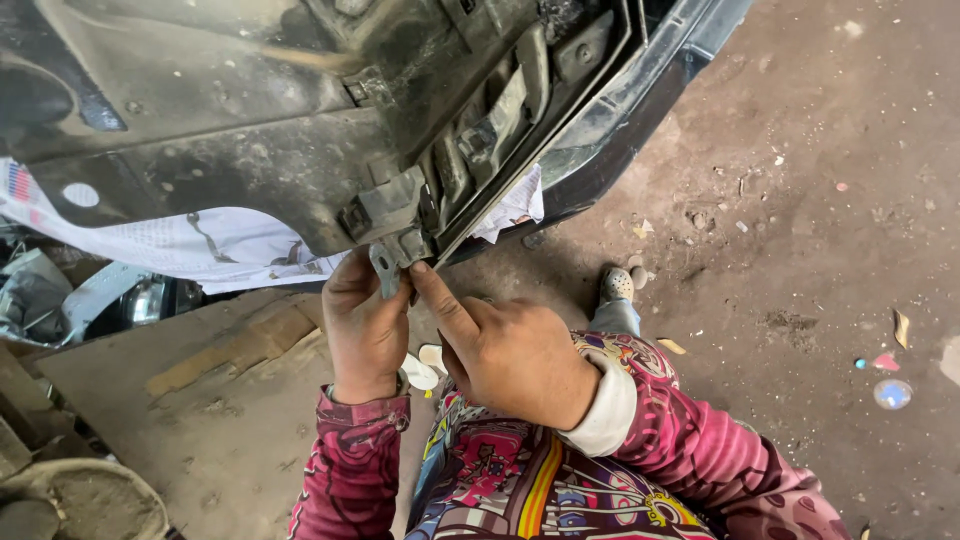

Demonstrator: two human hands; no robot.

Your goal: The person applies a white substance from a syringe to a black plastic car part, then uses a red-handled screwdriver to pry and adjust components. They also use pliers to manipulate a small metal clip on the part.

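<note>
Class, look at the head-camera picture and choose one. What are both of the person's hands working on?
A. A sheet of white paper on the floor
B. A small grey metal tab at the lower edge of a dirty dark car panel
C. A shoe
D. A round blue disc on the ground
B: the left hand and the right hand both meet at the small grey metal tab below the dark panel.

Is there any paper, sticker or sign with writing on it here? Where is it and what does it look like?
Printed paper sheet: tucked under the dark, dusty car panel, above the left hand; white, crumpled, with small grey print and a dark drawing.
Its far corner: pokes out above the right hand; white with tiny print.
Small patch: on the sheet's left edge; red and blue stripes.
No signs or screens.
</note>
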